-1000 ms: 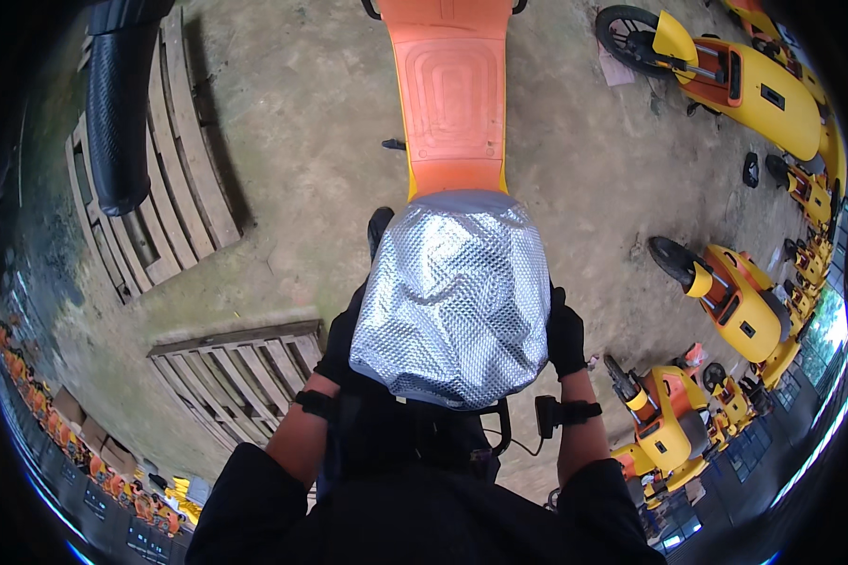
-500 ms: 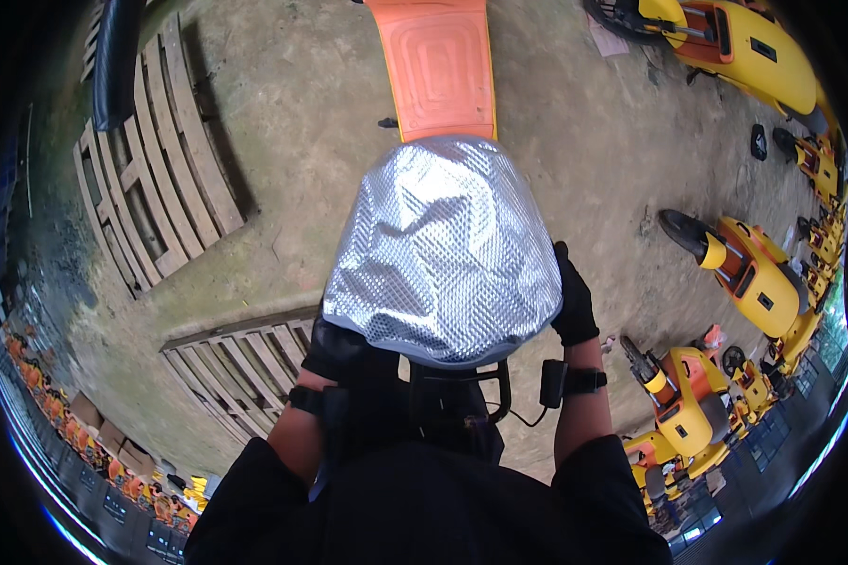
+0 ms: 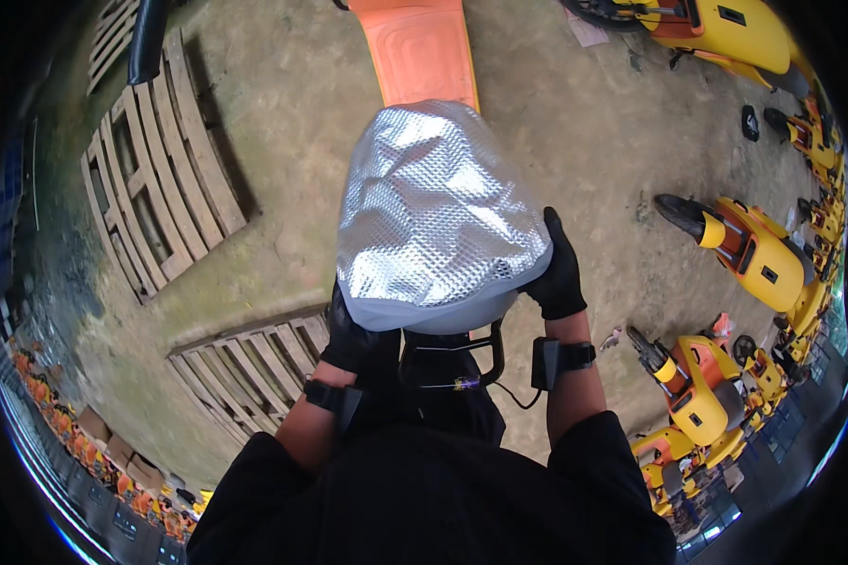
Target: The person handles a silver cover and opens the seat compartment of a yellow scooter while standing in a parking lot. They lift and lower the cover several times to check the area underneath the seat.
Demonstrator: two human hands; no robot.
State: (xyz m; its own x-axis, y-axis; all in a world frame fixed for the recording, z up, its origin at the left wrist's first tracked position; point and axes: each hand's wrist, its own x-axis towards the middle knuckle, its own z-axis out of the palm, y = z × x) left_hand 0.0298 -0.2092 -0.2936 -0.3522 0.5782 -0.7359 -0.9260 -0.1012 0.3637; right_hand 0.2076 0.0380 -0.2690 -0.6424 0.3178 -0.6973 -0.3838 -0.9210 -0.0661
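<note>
A quilted silver foil seat cover [image 3: 438, 207] with a grey edge band sits wrinkled over a scooter's seat in front of me. The scooter's orange footboard [image 3: 424, 52] runs out beyond it. My left hand [image 3: 350, 337], in a black glove, grips the cover's near left edge. On the right side my gloved right hand [image 3: 561, 273] holds the edge, one finger pointing up along it and the others partly hidden beneath. Below the cover, a black rear grab rail [image 3: 493, 353] shows close to my body.
Wooden pallets lie on the ground at left: one slatted pallet [image 3: 165, 179] farther off and a nearer pallet [image 3: 245, 363]. A black tube [image 3: 148, 42] stands at the upper left. Several yellow scooters are parked along the right, one scooter [image 3: 763, 264] midway.
Both hands have shifted a little, still at the cover's sides. More of the grey band and seat underside shows at the near edge, and the foil's wrinkles have changed.
</note>
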